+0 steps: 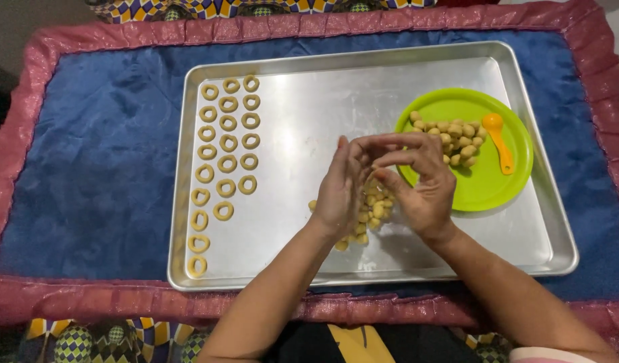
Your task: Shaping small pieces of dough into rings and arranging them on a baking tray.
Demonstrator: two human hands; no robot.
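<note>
My hands (383,185) cover most of the dough balls (371,214) heaped on the tray (309,121); whatever my fingertips pinch is hidden, perhaps one ball. At six o'clock, my forearms are cut off.

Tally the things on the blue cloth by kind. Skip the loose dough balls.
Dough rings: 22
Metal tray: 1
Green plate: 1
Orange spoon: 1
Total: 25
The dough balls are left out, and some are hidden anyway.
</note>
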